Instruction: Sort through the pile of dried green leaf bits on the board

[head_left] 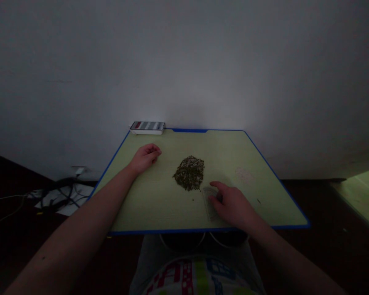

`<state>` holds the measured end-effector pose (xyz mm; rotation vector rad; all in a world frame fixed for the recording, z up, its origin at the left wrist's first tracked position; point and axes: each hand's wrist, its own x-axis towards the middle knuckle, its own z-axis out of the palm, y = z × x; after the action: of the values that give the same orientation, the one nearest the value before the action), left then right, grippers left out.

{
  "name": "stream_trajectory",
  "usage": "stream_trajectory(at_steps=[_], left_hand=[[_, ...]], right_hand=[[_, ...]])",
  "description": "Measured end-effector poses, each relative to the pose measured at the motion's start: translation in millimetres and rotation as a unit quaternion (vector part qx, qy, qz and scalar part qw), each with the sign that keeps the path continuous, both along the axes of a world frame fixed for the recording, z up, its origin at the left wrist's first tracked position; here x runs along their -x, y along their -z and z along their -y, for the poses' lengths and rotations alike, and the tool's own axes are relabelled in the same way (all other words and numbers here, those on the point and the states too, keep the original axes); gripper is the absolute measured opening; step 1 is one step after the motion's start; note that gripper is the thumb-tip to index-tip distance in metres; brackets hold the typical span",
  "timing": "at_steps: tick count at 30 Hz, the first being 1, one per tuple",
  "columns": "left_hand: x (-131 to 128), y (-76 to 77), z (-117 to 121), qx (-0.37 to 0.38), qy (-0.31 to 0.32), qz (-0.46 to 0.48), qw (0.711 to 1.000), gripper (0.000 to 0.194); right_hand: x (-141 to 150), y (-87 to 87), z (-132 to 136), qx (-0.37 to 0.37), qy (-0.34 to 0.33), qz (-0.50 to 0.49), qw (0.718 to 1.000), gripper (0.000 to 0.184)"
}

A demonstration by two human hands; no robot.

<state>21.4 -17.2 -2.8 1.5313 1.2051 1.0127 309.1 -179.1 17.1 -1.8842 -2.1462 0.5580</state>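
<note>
Looking down through the head camera, I have both bare hands over the pale, blue-edged tabletop (160, 209), with the heap of small dark grains (189, 174) lying near its middle, between them. My left hand (144, 159) is to the left of the heap, apart from it, fingers loosely curled with the thumb near them; I cannot tell whether they pinch anything small. My right hand (235, 203) is released, index finger reaching toward the heap's near right side and thumb spread from it. It is at a see-through flat piece (210, 209), partly hidden by the hand; I cannot tell whether they touch. A single dark speck (193, 200) lies just off the heap's near edge. Beyond the right hand I see a faint pale patch (245, 175). At the far left corner, a phone-like device (147, 125) lies on a white box (146, 132).
</note>
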Motion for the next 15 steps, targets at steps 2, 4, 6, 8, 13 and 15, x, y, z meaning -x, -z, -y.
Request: stream_trajectory(at_steps=[2,4,6,8,13,15], left_hand=[[-0.3,-0.6,0.2,0.002,-0.003,0.003,1.0,0.017],[-0.4,-1.1,0.3,0.004,-0.005,0.001,1.0,0.018],[0.0,-1.0,-0.1,0.003,-0.005,-0.003,1.0,0.018],[0.6,-0.3,-0.7,-0.002,-0.004,-0.006,1.0,0.018],[1.1,0.8,-0.9,-0.004,-0.006,-0.003,1.0,0.016],[0.7,0.5,-0.3,-0.001,-0.008,0.001,1.0,0.015]], right_hand=[[0.4,-1.6,-0.4,0.006,-0.001,-0.011,1.0,0.041],[-0.3,-2.6,-0.8,0.012,-0.003,-0.021,1.0,0.038],[-1.5,-2.3,-1.4,0.011,-0.004,-0.026,1.0,0.034],[-2.5,-1.0,-2.1,0.004,-0.005,-0.026,1.0,0.031],[-2.4,1.5,-5.9,0.008,-0.007,-0.033,0.999,0.025],[-1.7,1.3,-8.1,0.01,-0.009,-0.035,0.999,0.025]])
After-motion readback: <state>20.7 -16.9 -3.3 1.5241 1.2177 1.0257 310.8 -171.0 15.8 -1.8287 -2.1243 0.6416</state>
